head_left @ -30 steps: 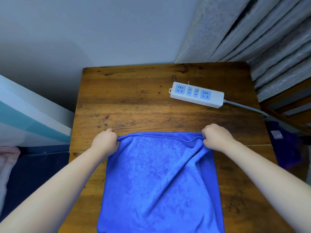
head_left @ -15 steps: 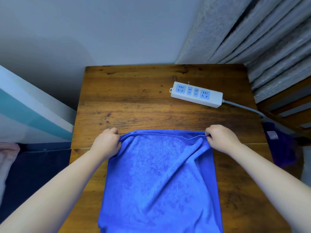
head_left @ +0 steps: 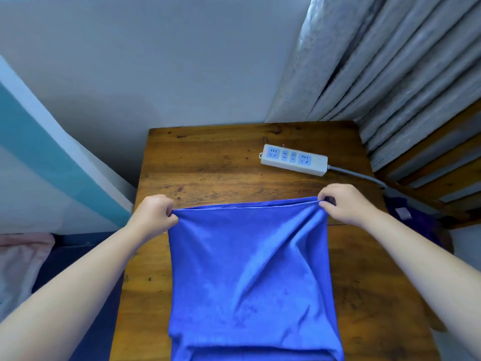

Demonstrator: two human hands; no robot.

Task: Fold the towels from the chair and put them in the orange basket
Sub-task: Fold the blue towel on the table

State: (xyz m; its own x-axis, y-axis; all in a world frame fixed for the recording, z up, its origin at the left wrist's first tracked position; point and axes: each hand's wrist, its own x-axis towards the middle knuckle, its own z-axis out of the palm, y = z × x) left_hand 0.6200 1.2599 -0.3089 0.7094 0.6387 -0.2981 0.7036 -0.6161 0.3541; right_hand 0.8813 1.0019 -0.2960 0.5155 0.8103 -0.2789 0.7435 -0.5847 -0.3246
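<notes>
One wooden table fills the middle of the view, its far edge against a pale wall. Right of the table hangs a grey pleated curtain, and below it wooden slats show at the table's right side. Left of the table leans a white and teal panel, with a pinkish cloth low at the table's left. The blue towel lies on the near half of the table, running from its middle down toward the near edge, where a folded layer shows underneath; creases fan from its far right corner. Its far edge is lifted slightly off the table and pulled straight between both hands. The left hand sits at the table's left edge, fingers curled and pinching the towel's far left corner. The right hand is over the table's right part, fingers and thumb curled and pinching the towel's far right corner. A purple cloth with a small label lies just off the table's right edge. A white power strip rests on the far right part of the table, well apart from the towel, its grey cable trailing off the right side
</notes>
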